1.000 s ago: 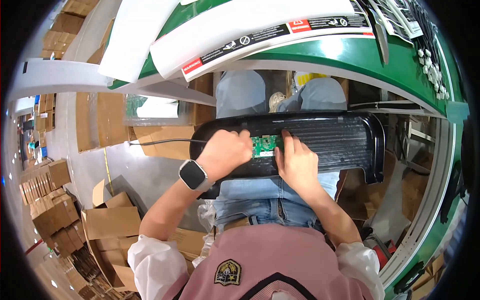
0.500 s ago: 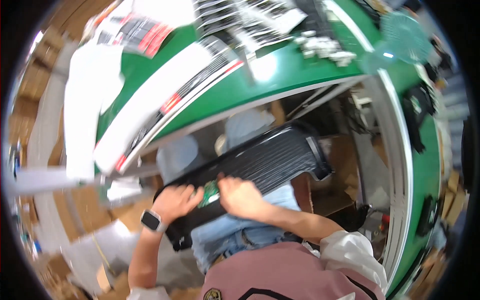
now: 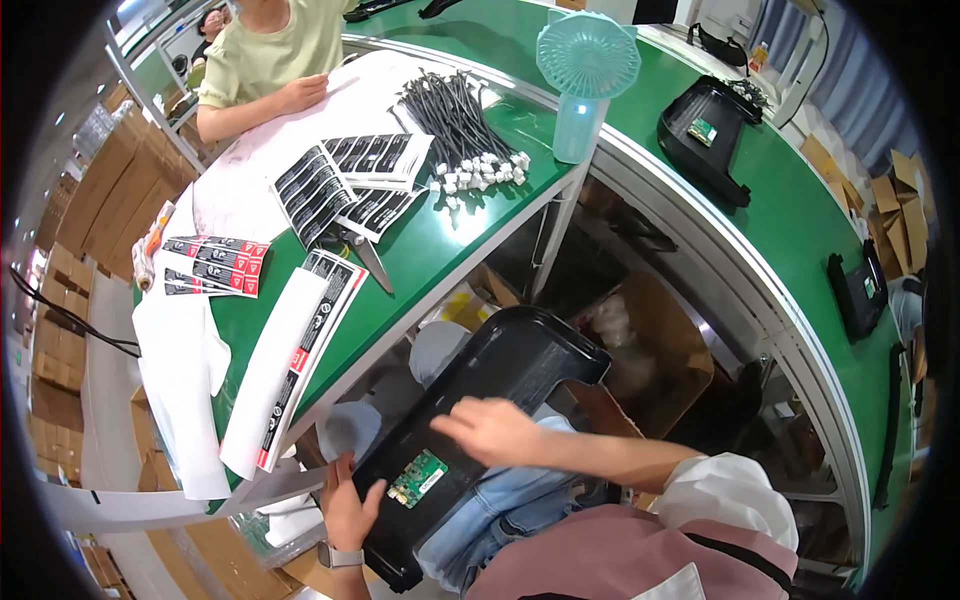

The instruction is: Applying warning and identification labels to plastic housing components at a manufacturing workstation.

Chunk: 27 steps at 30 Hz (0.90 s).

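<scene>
Across my lap lies a long black plastic shell [image 3: 500,360], tilted, its far end up and to the right. A small green circuit board [image 3: 420,478] with pale connectors sits on its near part. My left hand [image 3: 348,512], with a watch on the wrist, is beside the shell's left edge, thumb and fingers apart, the thumb close to the board. Just above and right of the board, my right hand [image 3: 490,430] is over the shell with its fingers curled together; whatever they may hold is hidden.
On the green table [image 3: 400,290] ahead are label sheets [image 3: 355,180], scissors [image 3: 370,262], a bundle of black cables [image 3: 455,120] with white plugs and a teal fan [image 3: 588,70]. A co-worker's hand [image 3: 303,92] is at the far side. Another black shell [image 3: 705,140] rests on the right-hand table.
Both hands were together at the green board; now they are apart and the board is uncovered. The view has turned toward the right, showing more of both tables and the co-worker.
</scene>
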Motion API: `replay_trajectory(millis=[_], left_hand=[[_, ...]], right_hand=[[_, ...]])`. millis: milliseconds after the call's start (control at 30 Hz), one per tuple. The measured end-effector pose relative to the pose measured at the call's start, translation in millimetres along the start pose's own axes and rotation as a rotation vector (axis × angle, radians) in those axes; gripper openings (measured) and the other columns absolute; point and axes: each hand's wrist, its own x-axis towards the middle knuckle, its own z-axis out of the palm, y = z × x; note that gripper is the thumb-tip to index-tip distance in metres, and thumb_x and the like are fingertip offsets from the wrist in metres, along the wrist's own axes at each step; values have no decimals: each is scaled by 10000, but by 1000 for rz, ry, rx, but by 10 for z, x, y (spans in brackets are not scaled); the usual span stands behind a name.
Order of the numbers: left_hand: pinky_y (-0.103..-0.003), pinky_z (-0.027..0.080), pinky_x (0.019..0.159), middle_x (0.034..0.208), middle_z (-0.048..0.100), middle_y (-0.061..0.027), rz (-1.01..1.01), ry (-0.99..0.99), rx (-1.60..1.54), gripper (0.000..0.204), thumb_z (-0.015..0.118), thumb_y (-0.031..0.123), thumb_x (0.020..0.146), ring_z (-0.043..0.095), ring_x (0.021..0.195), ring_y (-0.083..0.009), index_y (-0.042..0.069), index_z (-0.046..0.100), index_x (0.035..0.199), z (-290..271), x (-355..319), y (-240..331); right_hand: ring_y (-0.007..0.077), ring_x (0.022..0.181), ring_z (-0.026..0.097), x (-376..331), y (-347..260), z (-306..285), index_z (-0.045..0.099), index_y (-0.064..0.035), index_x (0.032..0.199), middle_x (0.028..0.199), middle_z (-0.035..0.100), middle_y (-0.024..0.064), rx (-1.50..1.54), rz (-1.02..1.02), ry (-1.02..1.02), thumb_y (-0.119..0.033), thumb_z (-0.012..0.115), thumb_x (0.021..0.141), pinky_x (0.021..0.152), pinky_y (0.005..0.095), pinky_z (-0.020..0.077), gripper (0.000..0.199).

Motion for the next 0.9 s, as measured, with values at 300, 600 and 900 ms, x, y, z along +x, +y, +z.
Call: replay_trajectory(millis=[300, 600, 900], left_hand=[[-439, 487, 736, 887, 614, -124, -137, 267, 101, 172, 669, 75, 807, 609, 825, -360, 41, 640, 973, 347, -503, -125], [-409, 490, 661, 877, 593, -102, 199, 280, -20, 378, 649, -6, 676, 608, 792, -313, 67, 639, 1047, -442, -164, 811], [-441, 487, 817, 1020, 643, -75, 1019, 678, -246, 153, 682, 165, 824, 636, 915, -257, 102, 650, 959, -876, 279, 2136]], right_hand=[[338, 958, 639, 103, 970, -1001, 545, -110, 1245, 1019, 639, 160, -240, 395, -243, -244, 697, 767, 833, 429, 503, 519], [190, 1048, 588, -1483, 451, -2132, 611, 47, 1168, 1097, 667, 112, 638, 756, 126, -190, 609, 895, 951, 309, 426, 361], [160, 1079, 570, -4403, -184, -3687, 553, 1, 1246, 1168, 609, 56, 157, 833, 1641, -225, 531, 965, 989, 296, 405, 361]])
